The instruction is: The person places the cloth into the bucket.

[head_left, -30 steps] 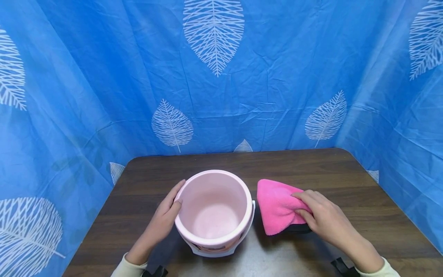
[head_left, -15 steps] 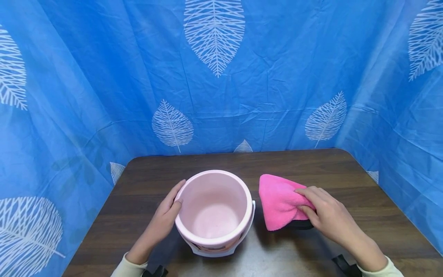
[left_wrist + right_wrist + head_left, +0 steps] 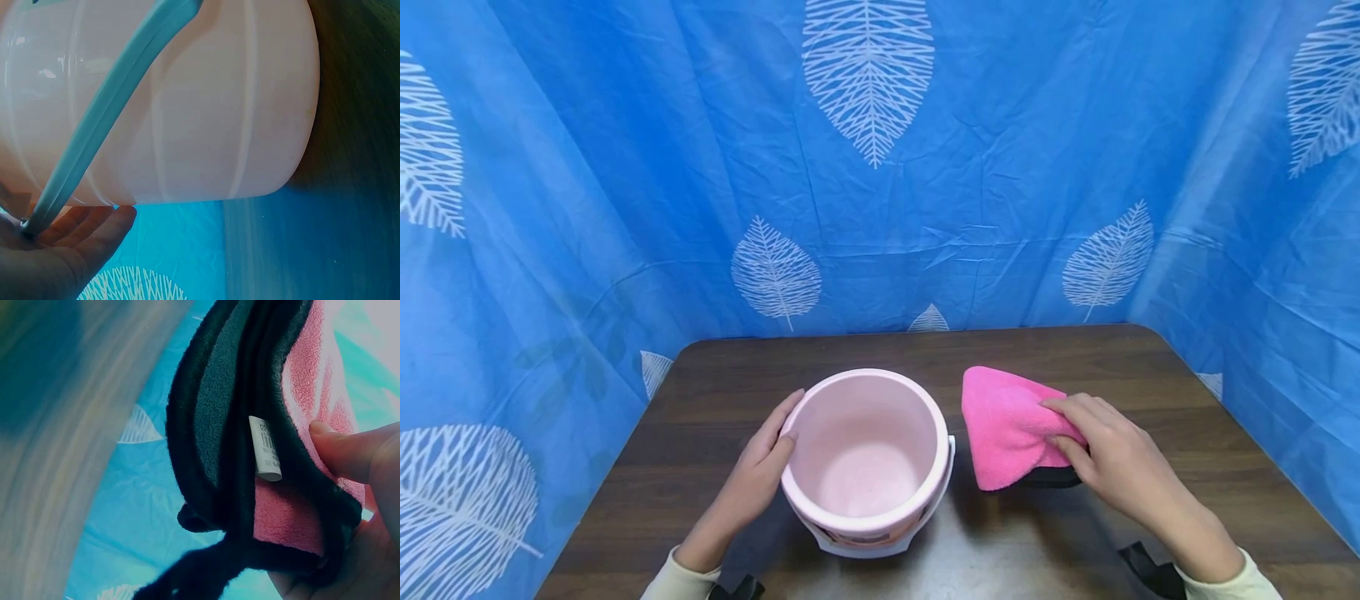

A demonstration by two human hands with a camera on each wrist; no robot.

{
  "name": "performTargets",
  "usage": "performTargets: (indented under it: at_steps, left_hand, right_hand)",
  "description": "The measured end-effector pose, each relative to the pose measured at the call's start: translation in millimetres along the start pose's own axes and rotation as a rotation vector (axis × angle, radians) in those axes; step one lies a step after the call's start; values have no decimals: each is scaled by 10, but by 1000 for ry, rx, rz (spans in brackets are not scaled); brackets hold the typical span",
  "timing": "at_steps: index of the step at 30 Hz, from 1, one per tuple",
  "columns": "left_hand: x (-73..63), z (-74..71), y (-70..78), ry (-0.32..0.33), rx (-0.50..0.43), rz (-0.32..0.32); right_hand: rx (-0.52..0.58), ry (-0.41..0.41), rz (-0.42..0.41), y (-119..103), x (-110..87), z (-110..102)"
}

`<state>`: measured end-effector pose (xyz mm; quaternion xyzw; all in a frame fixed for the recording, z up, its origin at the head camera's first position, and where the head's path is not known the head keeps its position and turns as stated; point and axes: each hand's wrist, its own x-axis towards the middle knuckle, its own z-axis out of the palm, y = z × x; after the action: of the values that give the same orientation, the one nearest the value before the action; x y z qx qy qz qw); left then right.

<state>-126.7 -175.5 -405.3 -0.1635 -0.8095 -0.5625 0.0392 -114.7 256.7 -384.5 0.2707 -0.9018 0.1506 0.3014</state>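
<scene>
A pale pink bucket (image 3: pixel 867 392) stands upright on the table, its inside bare. My left hand (image 3: pixel 760 467) holds its rim from the left, thumb over the edge and fingers along the outside. The bucket's handle (image 3: pixel 103 119) slants down across its wall in the left wrist view. To the bucket's right, my right hand (image 3: pixel 1120 458) pinches a folded pink cloth (image 3: pixel 1011 425) by its right side. In the right wrist view the cloth shows black edging, a grey layer and a small white label (image 3: pixel 265 450). The cloth appears raised above the table, with a shadow below it.
The dark wooden table (image 3: pixel 820 350) has rounded back corners. Blue curtains (image 3: pixel 985 167) with white leaf prints hang behind it and along both sides. Dark straps (image 3: pixel 1150 571) sit at the wrists.
My right hand has moved slightly away from me and to the right, carrying the pink cloth with it. The left hand and the bucket have stayed in place.
</scene>
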Motion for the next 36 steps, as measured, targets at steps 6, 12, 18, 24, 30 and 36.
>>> performTargets:
  at_steps: [6, 12, 18, 24, 30, 36]
  left_hand:
    - [9, 9, -7, -1, 1, 1]
    - [6, 11, -2, -1, -2, -4]
    - [-1, 2, 7, 1, 1, -3]
    - [-5, 0, 13, 3, 5, -8]
    - [-5, 3, 21, 0, 1, -31]
    - [5, 2, 15, 5, 6, -21]
  right_hand:
    - [-3, 7, 0, -10, 39, -44]
    - [-7, 3, -3, 1, 35, -68]
    - [12, 29, -24, 17, 54, -90]
    - [34, 53, -48, 16, 122, -114]
    - [33, 59, -58, -5, 167, -137]
    - [12, 50, -51, -37, 213, -174]
